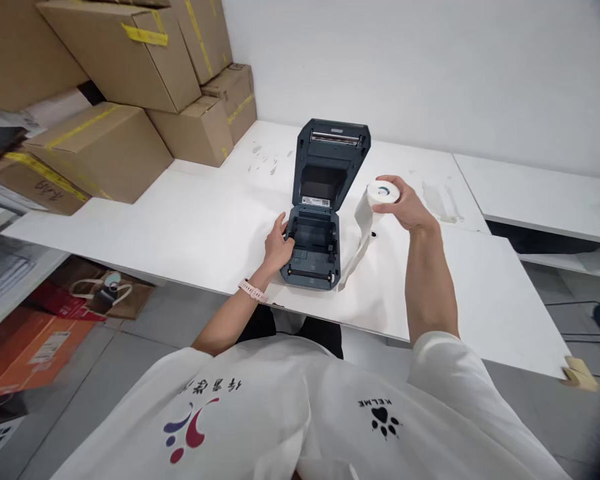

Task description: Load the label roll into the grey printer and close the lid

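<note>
A dark label printer [313, 247] stands on the white table with its lid [330, 157] raised and its inner bay bare. At its left side is my left hand [279, 247], fingers behind the wall and thumb over the rim, gripping the printer's edge. To the right of the printer, my right hand [403, 203] holds a roll of white labels [383, 191] above the table, thumb and fingers around it. A loose strip [361, 250] trails from the roll down to the tabletop beside the printer.
Cardboard boxes [115, 147] with yellow tape are stacked at the back left. A white wall [430, 80] rises behind the table [215, 227]. On the floor at the left lies an orange box [35, 350]. A cardboard-covered corner [579, 373] marks the table's right front.
</note>
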`<state>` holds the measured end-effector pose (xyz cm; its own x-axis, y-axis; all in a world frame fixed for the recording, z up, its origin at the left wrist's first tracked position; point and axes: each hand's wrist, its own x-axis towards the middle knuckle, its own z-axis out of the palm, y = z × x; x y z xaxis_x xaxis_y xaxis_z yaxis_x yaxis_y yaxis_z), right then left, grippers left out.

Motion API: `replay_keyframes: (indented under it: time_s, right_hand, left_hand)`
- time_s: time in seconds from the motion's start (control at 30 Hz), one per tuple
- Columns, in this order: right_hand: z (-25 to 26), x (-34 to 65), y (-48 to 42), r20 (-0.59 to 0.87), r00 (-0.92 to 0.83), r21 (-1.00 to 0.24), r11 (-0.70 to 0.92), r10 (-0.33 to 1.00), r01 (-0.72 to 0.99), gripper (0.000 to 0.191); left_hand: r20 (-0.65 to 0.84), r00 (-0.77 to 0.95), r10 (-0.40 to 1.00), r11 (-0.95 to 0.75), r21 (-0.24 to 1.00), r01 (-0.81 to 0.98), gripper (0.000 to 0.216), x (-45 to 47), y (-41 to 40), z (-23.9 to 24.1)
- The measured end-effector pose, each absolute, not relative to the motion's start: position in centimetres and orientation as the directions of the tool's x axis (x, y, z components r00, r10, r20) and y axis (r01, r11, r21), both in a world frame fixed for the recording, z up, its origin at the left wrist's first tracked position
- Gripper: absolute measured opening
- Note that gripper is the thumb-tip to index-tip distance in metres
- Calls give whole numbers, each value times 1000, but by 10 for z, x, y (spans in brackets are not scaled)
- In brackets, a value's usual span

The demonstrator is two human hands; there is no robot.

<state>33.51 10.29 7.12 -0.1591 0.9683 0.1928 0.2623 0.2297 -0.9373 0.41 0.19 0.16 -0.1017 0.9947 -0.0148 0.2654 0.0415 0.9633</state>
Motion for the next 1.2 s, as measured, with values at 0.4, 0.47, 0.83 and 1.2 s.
replay_keyframes:
  time_s: [0.4,0.47,0.83,1.2]
  right_hand:
    - [0,331,137,-52,-179,-961,-1,982,275,86]
    - [-2,348,126,-29,-193,-978,13,981,210,81]
    - [-25,366,30,-137,-284,-974,-77,949,215,63]
    - [97,236,49,167,-614,-741,509,771,438,44]
  left_hand:
    - [-12,-103,995,41,960,278,89,3,3,-1]
    - [-6,-97,995,32,962,271,89,3,3,-2]
    - [-8,-109,994,34,970,241,88,5,4,-2]
    - [-8,-102,995,32,972,232,86,4,3,-3]
